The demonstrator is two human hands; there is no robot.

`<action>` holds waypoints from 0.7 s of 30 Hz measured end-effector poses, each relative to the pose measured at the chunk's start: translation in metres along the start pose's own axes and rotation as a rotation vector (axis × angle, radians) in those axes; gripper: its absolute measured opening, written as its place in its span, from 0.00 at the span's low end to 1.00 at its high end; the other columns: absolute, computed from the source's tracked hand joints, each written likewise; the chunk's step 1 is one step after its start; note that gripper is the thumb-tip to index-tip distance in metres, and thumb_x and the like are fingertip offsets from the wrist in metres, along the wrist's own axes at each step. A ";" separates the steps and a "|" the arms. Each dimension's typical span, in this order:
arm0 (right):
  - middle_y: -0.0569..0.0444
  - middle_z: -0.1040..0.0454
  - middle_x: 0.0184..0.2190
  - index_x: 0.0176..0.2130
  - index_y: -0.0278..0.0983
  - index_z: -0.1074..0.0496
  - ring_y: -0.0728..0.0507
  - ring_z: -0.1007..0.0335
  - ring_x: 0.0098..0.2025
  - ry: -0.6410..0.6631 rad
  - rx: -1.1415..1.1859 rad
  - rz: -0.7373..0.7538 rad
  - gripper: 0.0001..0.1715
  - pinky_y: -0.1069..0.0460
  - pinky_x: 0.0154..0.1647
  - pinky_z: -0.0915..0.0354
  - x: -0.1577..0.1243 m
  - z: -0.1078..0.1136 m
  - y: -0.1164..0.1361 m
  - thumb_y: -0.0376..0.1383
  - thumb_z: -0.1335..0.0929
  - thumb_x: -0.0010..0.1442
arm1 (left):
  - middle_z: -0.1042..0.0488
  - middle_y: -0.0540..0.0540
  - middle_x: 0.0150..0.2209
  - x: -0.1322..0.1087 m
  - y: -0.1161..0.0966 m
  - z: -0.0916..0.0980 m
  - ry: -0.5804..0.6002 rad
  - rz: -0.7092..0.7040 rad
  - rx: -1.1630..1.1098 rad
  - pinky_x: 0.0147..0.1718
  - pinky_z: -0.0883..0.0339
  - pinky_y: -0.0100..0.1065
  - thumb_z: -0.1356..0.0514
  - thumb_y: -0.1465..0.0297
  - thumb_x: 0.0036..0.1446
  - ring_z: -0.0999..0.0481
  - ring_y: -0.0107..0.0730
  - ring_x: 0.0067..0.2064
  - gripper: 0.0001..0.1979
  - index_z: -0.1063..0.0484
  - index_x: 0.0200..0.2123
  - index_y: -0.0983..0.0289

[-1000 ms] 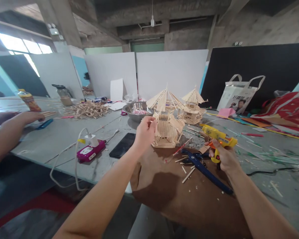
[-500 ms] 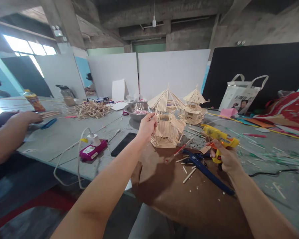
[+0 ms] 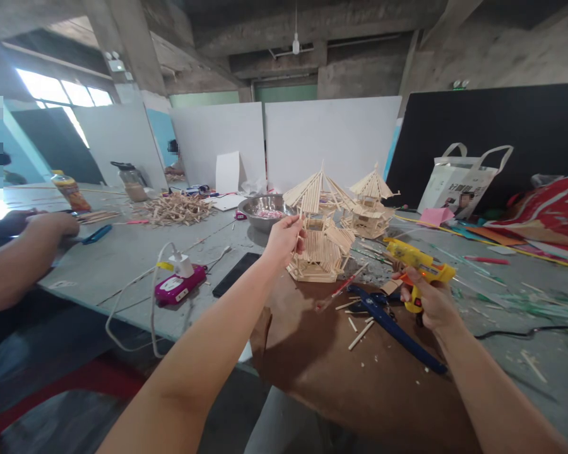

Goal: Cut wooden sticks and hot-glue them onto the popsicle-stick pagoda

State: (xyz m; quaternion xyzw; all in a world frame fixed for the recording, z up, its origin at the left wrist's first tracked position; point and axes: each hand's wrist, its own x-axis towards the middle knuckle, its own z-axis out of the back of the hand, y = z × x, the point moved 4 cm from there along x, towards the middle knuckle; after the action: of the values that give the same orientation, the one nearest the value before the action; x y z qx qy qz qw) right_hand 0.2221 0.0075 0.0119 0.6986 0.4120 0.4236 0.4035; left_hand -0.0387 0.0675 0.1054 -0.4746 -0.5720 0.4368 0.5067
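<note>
Hand of a co-worker [image 3: 59, 226] at far left, down by a slim blue object [image 3: 97, 234] on the grey worktable [image 3: 123, 249]. Past a yellow-capped drink bottle [image 3: 72, 192], on to a heap of short pale wooden pieces [image 3: 177, 209], then a purple power strip [image 3: 180, 285] with a white plug in it. Next, a flat black tablet-like slab [image 3: 235, 274], near a round shiny metal bowl [image 3: 264, 213].

Now the left hand [image 3: 288, 239]! Fingers curled, thumb and forefinger close together at the left side of the large pale wooden-stick pavilion model [image 3: 320, 252], just under the upper roof. Cannot tell whether pinching a thin stick or merely touching. Model upright, at the back edge of a brown board [image 3: 341, 366]. Behind to the right, a smaller wooden-stick pavilion [image 3: 372, 205].

Across a dark-blue-handled tool [image 3: 402, 337] to the right hand [image 3: 433, 304], wrapped firmly around the grip of a yellow glue gun [image 3: 419, 261], nozzle pointing left, well apart from the left hand. Farther right, a white carrier bag [image 3: 457, 183] and crumpled red plastic [image 3: 544, 211].
</note>
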 end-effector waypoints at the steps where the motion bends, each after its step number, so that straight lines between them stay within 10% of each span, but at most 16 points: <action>1: 0.56 0.28 0.22 0.27 0.35 0.32 0.56 0.45 0.11 -0.002 0.005 0.001 0.14 0.58 0.10 0.44 0.000 0.000 0.000 0.42 0.29 0.42 | 0.38 0.45 0.16 0.000 0.000 0.000 -0.001 0.001 -0.017 0.10 0.50 0.23 0.45 0.69 0.50 0.41 0.17 0.11 0.10 0.34 0.36 0.67; 21: 0.55 0.28 0.22 0.27 0.34 0.32 0.55 0.45 0.11 0.008 -0.003 0.017 0.14 0.57 0.09 0.45 0.001 0.001 -0.002 0.41 0.30 0.43 | 0.37 0.46 0.15 0.010 -0.001 0.000 -0.023 -0.016 -0.073 0.09 0.53 0.24 0.45 0.69 0.49 0.41 0.18 0.11 0.06 0.34 0.29 0.67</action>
State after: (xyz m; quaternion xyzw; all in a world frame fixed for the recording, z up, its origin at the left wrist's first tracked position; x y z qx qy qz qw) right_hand 0.2230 0.0090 0.0100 0.6997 0.4074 0.4304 0.3991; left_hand -0.0392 0.0772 0.1076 -0.4831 -0.5973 0.4169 0.4859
